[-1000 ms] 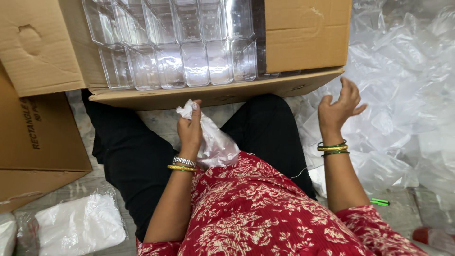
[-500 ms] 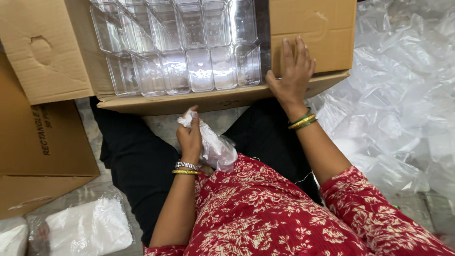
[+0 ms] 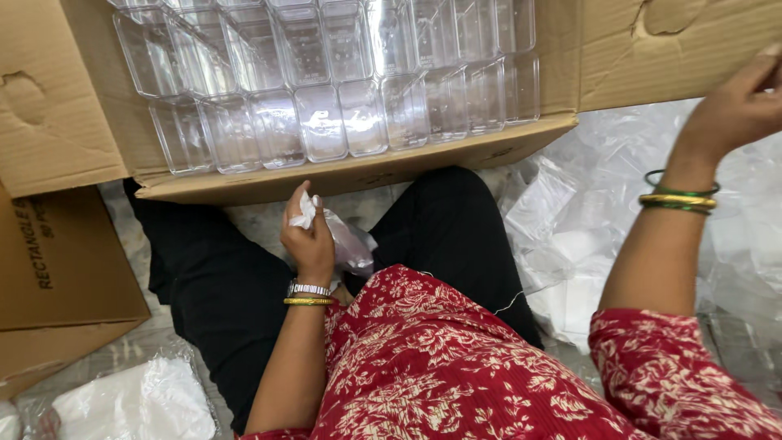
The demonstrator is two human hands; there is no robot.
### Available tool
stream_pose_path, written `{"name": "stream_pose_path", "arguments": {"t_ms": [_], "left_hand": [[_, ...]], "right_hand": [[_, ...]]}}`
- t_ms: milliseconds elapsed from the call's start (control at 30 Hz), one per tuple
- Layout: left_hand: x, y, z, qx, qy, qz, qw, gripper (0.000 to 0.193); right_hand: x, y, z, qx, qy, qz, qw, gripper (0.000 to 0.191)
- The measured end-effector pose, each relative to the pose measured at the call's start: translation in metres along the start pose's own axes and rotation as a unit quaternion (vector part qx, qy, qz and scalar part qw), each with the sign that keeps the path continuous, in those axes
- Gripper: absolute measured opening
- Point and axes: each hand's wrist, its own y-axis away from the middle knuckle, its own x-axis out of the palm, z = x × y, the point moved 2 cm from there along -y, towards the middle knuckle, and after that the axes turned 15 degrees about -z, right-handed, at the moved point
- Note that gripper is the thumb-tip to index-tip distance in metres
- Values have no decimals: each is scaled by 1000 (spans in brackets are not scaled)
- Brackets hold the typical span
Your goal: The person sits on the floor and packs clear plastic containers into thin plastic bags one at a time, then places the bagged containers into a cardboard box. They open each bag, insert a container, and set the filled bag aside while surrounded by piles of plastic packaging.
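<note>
Clear containers [image 3: 326, 106]: they stand packed in rows inside the open cardboard box [image 3: 358, 173], which lies just past your knees with its mouth toward you.
Left hand [image 3: 308, 236]: closed around a crumpled clear plastic bag [image 3: 346, 243], held over your lap, well short of the box.
Right hand [image 3: 737, 110]: raised to the right box flap [image 3: 676, 49], fingers on its lower edge; most of the grip is cut off by the frame, so you cannot tell how firmly it closes.
Doing it well: hold the flap by its edge and swing it fully aside, so it does not fall back over the containers. Keep the box steady against your legs while you do so. The containers look thin-walled and slippery, so I would judge a two-sided grip on one wall safer than pinching a corner. Keep the bag bunched tight so it does not trail into the box.
Containers, counted: about eight in the nearest row and about eight in the row behind; further rows run out of view, so the total cannot be told.
Boxes: one open, one flattened carton [image 3: 65, 285] at your left.
Bags: one in hand, a white filled bag [image 3: 134, 403] at lower left, and a loose heap of clear wrapping [image 3: 570, 244] at your right, too tangled to count.
Bangles: several on each wrist.
</note>
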Motion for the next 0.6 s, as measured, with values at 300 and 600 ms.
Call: {"name": "stream_pose_path", "arguments": {"t_ms": [300, 600], "left_hand": [[-12, -16, -18, -22, 0, -18, 1000, 25], [-23, -42, -12, 79, -41, -73, 993, 21]], "right_hand": [[-4, -11, -73, 24, -53, 25, 998, 14], [5, 68, -36, -114, 317, 58, 940, 65]]}}
